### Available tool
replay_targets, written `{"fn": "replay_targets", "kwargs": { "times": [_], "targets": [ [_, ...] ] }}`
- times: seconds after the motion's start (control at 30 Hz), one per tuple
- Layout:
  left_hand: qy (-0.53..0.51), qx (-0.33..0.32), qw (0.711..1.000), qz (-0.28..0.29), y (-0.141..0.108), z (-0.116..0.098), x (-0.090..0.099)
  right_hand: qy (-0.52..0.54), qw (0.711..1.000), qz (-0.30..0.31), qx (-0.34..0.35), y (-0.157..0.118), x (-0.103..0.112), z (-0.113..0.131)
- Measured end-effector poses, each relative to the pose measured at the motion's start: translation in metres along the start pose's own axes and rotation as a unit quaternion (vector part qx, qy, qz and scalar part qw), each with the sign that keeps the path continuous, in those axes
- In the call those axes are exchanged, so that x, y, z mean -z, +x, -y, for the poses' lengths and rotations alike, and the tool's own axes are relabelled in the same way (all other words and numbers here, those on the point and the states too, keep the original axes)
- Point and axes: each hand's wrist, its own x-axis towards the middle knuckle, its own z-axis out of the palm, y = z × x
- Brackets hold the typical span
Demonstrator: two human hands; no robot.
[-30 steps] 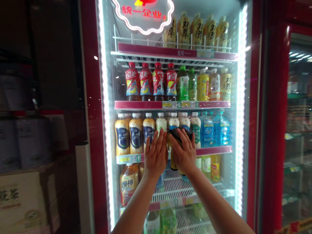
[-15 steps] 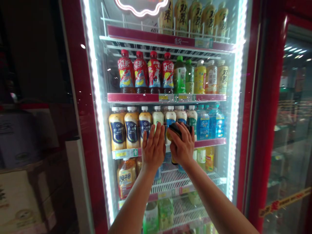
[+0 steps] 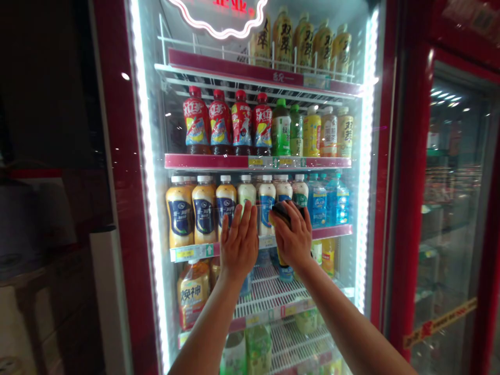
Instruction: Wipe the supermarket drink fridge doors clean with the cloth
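My left hand (image 3: 239, 242) lies flat with its fingers stretched upward, apparently against the clear glass door of a lit drinks fridge. My right hand (image 3: 292, 234) is wrapped over a black-and-yellow block (image 3: 279, 209), held up at the same glass. Most of the block is hidden under my fingers, so its exact kind does not show. A narrow gap separates the two hands. Behind them, through the glass, stand white-capped bottles (image 3: 266, 200) on a middle shelf.
Red-capped bottles (image 3: 241, 125) fill part of the shelf above. A glowing neon sign (image 3: 222, 34) hangs at the top. Bright light strips (image 3: 146, 156) run down both sides inside the red frame. Another red-framed fridge (image 3: 417, 208) stands right; stacked boxes (image 3: 27, 291) sit in shadow left.
The view has shifted slightly, so the shelves sit a little further left and lower. My right hand, with the block, has moved slightly right against the shelves, widening the gap between my hands.
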Motion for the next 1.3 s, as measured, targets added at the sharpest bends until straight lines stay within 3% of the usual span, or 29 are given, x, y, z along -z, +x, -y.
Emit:
{"fn": "replay_targets", "kwargs": {
  "times": [0.1, 0.17, 0.27, 0.33, 0.47, 0.57, 0.63, 0.77, 0.87, 0.97, 1.1, 1.2, 1.3],
  "targets": [
    [-0.008, 0.001, 1.0, -0.008, 0.0, 0.0, -0.002, 0.002, 0.999, -0.02, -0.044, 0.014, 0.003, -0.031],
    [-0.003, 0.002, 1.0, -0.009, 0.001, -0.001, -0.002, -0.006, 0.994, -0.044, -0.102, 0.003, 0.005, -0.04],
    [0.006, 0.001, 1.0, -0.007, 0.001, -0.003, -0.003, -0.019, 0.986, -0.068, -0.154, -0.027, 0.007, -0.025],
    [0.007, -0.002, 1.0, -0.007, 0.002, -0.003, -0.002, -0.016, 0.992, -0.041, -0.115, -0.036, 0.005, -0.005],
    [0.005, -0.002, 1.0, 0.0, 0.001, -0.002, 0.0, -0.001, 1.0, 0.011, -0.002, -0.002, -0.002, 0.016],
    [0.016, -0.005, 1.0, 0.0, 0.001, -0.002, 0.0, 0.008, 1.0, -0.001, -0.013, 0.034, -0.003, 0.0],
    [0.022, -0.008, 1.0, -0.004, 0.001, -0.001, -0.001, 0.013, 0.999, -0.013, -0.044, 0.039, -0.002, -0.013],
    [0.019, -0.004, 1.0, -0.002, 0.001, -0.001, -0.002, 0.0, 0.993, -0.048, -0.112, 0.006, 0.0, -0.015],
    [0.006, 0.0, 1.0, 0.001, 0.001, -0.001, -0.002, -0.005, 0.999, -0.004, -0.033, -0.013, 0.002, -0.008],
    [-0.011, 0.003, 1.0, -0.002, 0.002, 0.0, -0.002, -0.001, 0.999, 0.027, 0.034, -0.004, 0.004, -0.02],
    [-0.017, -0.001, 1.0, -0.01, 0.003, 0.001, -0.001, -0.003, 1.0, -0.008, -0.027, 0.006, 0.007, -0.053],
    [-0.013, -0.006, 1.0, -0.004, 0.003, 0.002, 0.0, -0.01, 0.994, -0.037, -0.101, -0.019, 0.01, -0.065],
    [-0.001, -0.017, 1.0, -0.005, 0.003, -0.004, 0.0, -0.014, 0.994, -0.033, -0.106, -0.046, 0.012, -0.061]
  ]
}}
